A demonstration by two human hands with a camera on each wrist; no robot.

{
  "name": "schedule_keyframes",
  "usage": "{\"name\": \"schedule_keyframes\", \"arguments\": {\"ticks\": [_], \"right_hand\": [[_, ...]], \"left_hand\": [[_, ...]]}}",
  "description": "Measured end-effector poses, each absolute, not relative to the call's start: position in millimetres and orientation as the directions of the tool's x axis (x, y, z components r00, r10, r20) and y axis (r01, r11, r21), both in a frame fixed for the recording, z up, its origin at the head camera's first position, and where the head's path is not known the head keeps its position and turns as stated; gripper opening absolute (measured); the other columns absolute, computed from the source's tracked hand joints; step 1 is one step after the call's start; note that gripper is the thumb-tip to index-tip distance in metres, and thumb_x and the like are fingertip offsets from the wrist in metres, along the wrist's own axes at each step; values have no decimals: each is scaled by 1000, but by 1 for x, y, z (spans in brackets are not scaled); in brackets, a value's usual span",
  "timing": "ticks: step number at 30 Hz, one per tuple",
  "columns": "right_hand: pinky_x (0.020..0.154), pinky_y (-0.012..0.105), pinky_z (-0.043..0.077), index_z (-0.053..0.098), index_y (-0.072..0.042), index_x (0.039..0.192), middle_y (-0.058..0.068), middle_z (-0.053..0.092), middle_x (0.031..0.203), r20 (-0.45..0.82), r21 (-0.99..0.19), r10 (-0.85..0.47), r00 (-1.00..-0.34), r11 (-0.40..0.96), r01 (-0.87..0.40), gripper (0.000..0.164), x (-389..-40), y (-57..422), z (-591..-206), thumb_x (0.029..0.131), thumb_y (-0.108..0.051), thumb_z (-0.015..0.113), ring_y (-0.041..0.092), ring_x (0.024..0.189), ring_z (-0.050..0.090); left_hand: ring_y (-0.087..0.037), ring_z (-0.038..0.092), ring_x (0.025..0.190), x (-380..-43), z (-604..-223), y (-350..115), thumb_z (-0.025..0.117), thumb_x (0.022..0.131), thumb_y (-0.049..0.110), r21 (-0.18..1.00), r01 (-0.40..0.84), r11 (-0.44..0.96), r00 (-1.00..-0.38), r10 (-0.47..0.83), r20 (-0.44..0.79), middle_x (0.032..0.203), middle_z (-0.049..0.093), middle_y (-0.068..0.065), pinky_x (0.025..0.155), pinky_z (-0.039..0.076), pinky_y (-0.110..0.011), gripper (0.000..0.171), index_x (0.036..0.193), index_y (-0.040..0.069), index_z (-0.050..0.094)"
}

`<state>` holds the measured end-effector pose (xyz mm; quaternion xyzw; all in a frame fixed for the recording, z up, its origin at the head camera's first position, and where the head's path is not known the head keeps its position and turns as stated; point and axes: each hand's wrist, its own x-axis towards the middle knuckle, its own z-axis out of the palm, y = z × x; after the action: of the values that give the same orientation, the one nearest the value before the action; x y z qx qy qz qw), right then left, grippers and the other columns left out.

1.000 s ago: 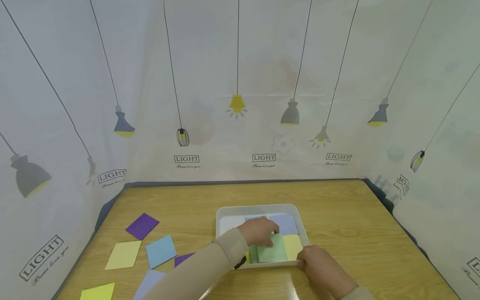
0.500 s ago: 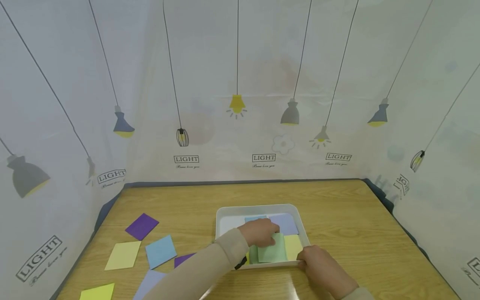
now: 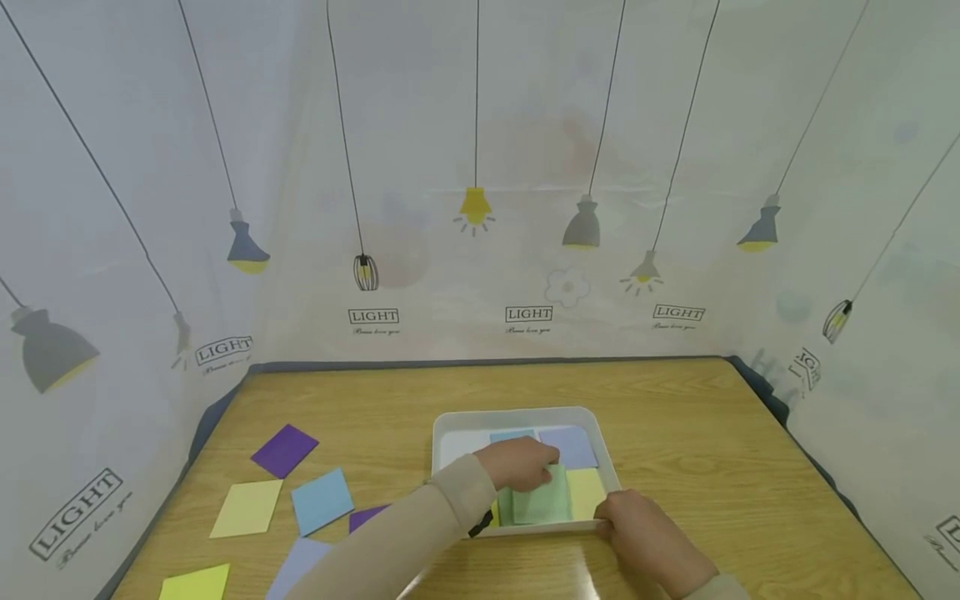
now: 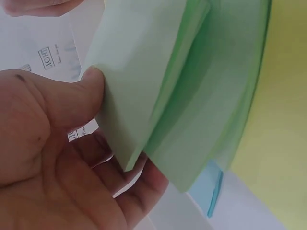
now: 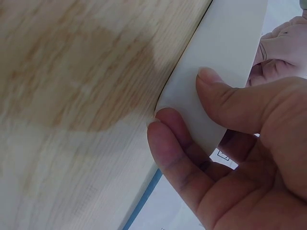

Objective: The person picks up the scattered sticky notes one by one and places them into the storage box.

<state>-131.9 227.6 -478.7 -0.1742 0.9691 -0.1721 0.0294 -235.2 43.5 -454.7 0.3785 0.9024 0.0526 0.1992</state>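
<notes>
A white tray holds square sticky notes: light green, pale yellow, lilac, light blue and a sliver of bright yellow. Reaching into it, my left hand pinches the far edge of the green sticky notes. The left wrist view shows the thumb on the front of a green pad, fingers behind, with another green pad fanned apart beside it. My right hand grips the tray's near right corner, thumb on the wall in the right wrist view.
Left of the tray on the wooden table lie loose notes: purple, pale yellow, light blue, lilac and bright yellow. My left sleeve partly covers another purple note. A lamp-print curtain surrounds the table.
The left thumb has drawn in toward the fingers at the green notes' far edge, and the green notes have shifted slightly. My right hand and the tray look unmoved.
</notes>
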Motion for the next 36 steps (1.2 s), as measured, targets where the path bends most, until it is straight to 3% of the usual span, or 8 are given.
{"name": "schedule_keyframes", "arguments": {"ticks": [6, 13, 18, 27, 36], "right_hand": [[49, 25, 41, 63, -15, 62, -8, 52, 60, 10, -347, -349, -937, 878, -331, 17, -131, 227, -477, 78, -14, 68, 5, 53, 40], [49, 26, 40, 61, -15, 61, -9, 50, 59, 30, -335, -350, -936, 879, -339, 18, -130, 226, -475, 77, -13, 69, 5, 53, 40], [48, 25, 39, 60, -15, 60, -9, 49, 58, 41, -333, -360, -932, 875, -352, 20, -130, 225, -473, 77, -13, 68, 5, 52, 39], [49, 26, 39, 61, -15, 60, -8, 50, 59, 40, -332, -357, -933, 876, -350, 19, -129, 225, -473, 77, -12, 68, 6, 52, 39], [49, 26, 40, 60, -16, 59, -9, 49, 58, 23, -318, -348, -937, 886, -337, 21, -130, 224, -476, 77, -11, 68, 6, 53, 39]], "left_hand": [[-6, 54, 92, -235, -452, 40, 52, 92, 27, 274, 661, 699, -630, 715, -303, 111, 63, 5, 78, 49, -27, 24, 116, 23, 56], [-10, 53, 103, -235, -447, 39, 54, 92, 27, 270, 676, 686, -625, 727, -283, 114, 61, 6, 85, 48, -29, 25, 117, 25, 56], [-7, 54, 96, -235, -445, 37, 53, 92, 25, 271, 660, 700, -638, 714, -290, 112, 62, 4, 78, 48, -25, 23, 114, 20, 57], [-5, 53, 89, -238, -443, 29, 52, 93, 25, 293, 646, 705, -638, 709, -302, 112, 62, 4, 73, 47, -26, 21, 113, 22, 56], [-6, 53, 97, -243, -443, 21, 51, 93, 27, 288, 633, 719, -630, 694, -348, 116, 61, 4, 82, 47, -29, 22, 114, 22, 55]]}}
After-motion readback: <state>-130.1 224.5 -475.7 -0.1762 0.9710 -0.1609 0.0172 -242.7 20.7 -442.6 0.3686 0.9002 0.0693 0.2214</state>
